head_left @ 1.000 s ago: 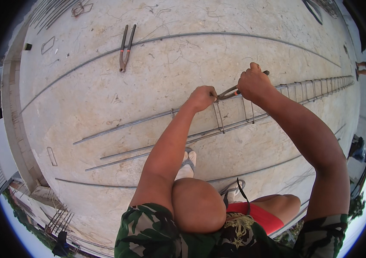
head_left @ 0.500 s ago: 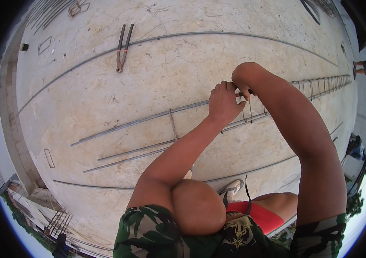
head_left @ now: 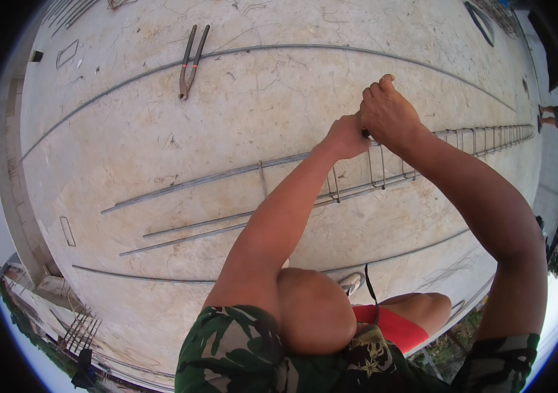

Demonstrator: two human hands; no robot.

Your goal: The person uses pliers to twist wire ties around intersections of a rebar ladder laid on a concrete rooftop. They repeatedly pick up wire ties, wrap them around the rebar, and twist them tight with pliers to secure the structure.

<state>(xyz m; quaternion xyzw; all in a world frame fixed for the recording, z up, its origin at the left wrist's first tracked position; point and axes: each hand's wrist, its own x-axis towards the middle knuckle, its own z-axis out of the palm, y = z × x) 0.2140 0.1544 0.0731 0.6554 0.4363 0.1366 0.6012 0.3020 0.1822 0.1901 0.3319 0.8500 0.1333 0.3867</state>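
Observation:
My left hand (head_left: 348, 139) is closed at the upper bars of a long rebar cage (head_left: 382, 171); what its fingers grip is hidden. My right hand (head_left: 391, 110) is raised against it, fingers curled around a tool whose dark handle end (head_left: 365, 133) shows between the two hands; the rest of that tool is covered. Rectangular stirrups (head_left: 334, 190) hang between the upper and lower bars just below my hands. More stirrups follow in a row toward the far right. Leftward, the loose bar ends (head_left: 161, 196) spread apart over the concrete.
Long-handled pincers (head_left: 190, 65) lie across a long single bar (head_left: 279, 46) on the concrete floor (head_left: 279, 105). Another bar (head_left: 141, 278) runs nearer my feet. Single stirrups (head_left: 67, 230) lie at the left. A person (head_left: 557, 116) stands at the far right edge.
My right hand has turned over, from wrist-high and bent down to knuckles up, and its elbow has swung outward. The left hand has curled tighter beside it. The view has shifted slightly.

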